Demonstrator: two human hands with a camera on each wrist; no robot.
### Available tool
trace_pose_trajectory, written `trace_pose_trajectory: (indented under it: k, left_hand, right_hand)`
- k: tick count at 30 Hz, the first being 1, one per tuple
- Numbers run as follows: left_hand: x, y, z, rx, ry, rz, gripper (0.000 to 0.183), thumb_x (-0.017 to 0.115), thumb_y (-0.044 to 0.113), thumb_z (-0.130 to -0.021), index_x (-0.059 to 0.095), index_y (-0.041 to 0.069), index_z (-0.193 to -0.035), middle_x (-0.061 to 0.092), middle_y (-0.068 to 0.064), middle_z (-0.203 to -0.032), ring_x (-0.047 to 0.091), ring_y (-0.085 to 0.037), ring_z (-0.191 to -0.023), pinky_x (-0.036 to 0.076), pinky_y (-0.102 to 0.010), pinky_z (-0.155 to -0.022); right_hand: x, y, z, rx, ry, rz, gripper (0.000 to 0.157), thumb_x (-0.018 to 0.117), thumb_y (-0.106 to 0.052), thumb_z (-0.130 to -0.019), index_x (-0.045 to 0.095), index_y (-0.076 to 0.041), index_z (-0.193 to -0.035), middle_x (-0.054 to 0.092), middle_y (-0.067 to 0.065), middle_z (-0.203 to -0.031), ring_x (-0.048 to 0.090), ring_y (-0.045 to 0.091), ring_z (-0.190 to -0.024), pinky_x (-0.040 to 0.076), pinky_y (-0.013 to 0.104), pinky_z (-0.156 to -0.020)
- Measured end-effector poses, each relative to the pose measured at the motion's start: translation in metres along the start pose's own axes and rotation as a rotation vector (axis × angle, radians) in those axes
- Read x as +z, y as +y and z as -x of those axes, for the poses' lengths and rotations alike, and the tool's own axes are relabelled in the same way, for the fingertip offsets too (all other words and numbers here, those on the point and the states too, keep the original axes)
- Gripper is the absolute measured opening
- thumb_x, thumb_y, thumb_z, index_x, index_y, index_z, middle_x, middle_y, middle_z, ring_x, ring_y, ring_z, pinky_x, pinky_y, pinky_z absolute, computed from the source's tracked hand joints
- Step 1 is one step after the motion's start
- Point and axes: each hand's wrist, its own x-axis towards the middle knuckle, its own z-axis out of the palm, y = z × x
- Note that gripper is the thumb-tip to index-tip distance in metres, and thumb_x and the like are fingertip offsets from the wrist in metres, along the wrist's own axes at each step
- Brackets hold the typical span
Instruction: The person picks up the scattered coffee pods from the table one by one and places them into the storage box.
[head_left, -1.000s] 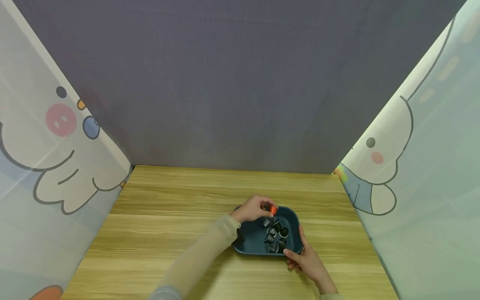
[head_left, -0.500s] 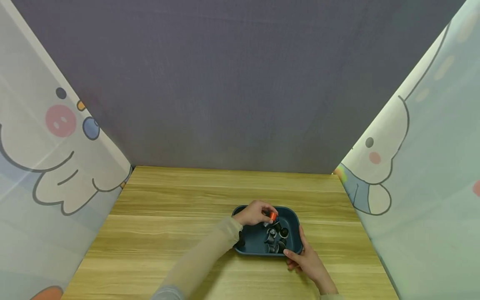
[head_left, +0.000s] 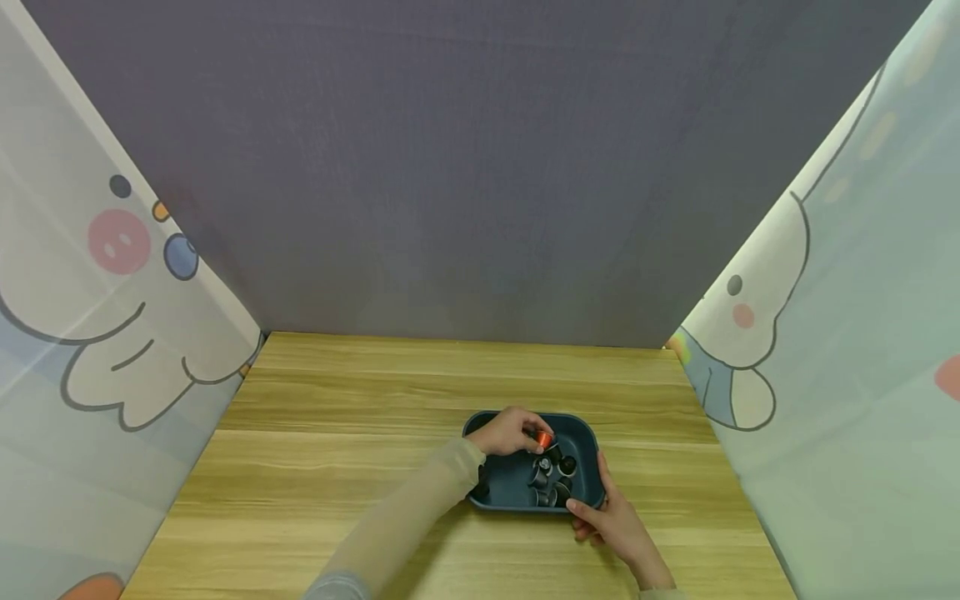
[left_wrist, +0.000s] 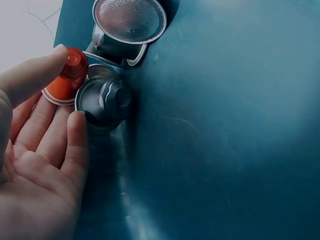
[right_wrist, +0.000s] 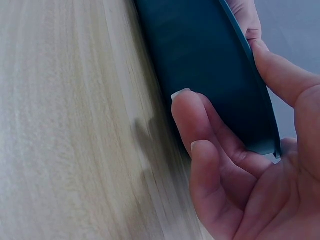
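My left hand (head_left: 510,432) is over the back part of a dark blue tray (head_left: 504,487), pinching an orange-red coffee capsule (head_left: 543,438). In the left wrist view the thumb lies on the narrow end of the orange-red capsule (left_wrist: 64,90), with fingers under its rim. Right beside it is a dark capsule (left_wrist: 107,102); a foil-lidded capsule (left_wrist: 130,20) lies above. Several dark capsules (head_left: 538,477) lie in the tray's right half. My right hand (head_left: 618,521) holds the tray's near right corner, thumb at the rim and fingers against the outer wall (right_wrist: 200,55).
The tray stands on a wood-grain table (head_left: 337,400). A dark object (head_left: 482,483) at the tray's left end is partly hidden by the left sleeve. A grey panel (head_left: 465,208) rises behind, with cartoon-printed sheets (head_left: 840,350) on both sides.
The left hand has lowered the orange-red capsule slightly toward the tray's dark capsules, moving it a little toward me. The right hand and tray have stayed put.
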Motion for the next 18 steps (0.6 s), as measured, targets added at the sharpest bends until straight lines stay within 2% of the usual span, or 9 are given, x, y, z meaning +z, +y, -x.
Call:
trace_pose_trajectory:
  k: [12, 18]
  left_hand:
    - [-0.0001, -0.0009, -0.0012, -0.005, -0.006, 0.008, 0.030, 0.074, 0.004, -0.089, 0.072, 0.012, -0.119, 0.070, 0.006, -0.113, 0.065, -0.007, -0.102, 0.054, -0.023, -0.078]
    - [-0.0012, -0.0002, -0.0016, 0.012, -0.004, -0.018, 0.029, 0.074, 0.006, -0.090, 0.073, 0.013, -0.118, 0.070, 0.007, -0.112, 0.063, -0.006, -0.106, 0.053, -0.022, -0.080]
  right_hand:
    - [-0.0005, 0.0002, 0.0011, -0.024, 0.002, 0.010, 0.107, 0.071, -0.029, -0.095, -0.014, -0.026, -0.159, 0.072, 0.017, -0.080, 0.071, 0.031, -0.065, 0.052, 0.034, -0.053]
    - [0.0001, 0.0010, -0.0003, -0.016, 0.005, 0.015, 0.107, 0.072, -0.029, -0.094, -0.013, -0.027, -0.159, 0.072, 0.016, -0.079, 0.071, 0.031, -0.065, 0.052, 0.034, -0.052]
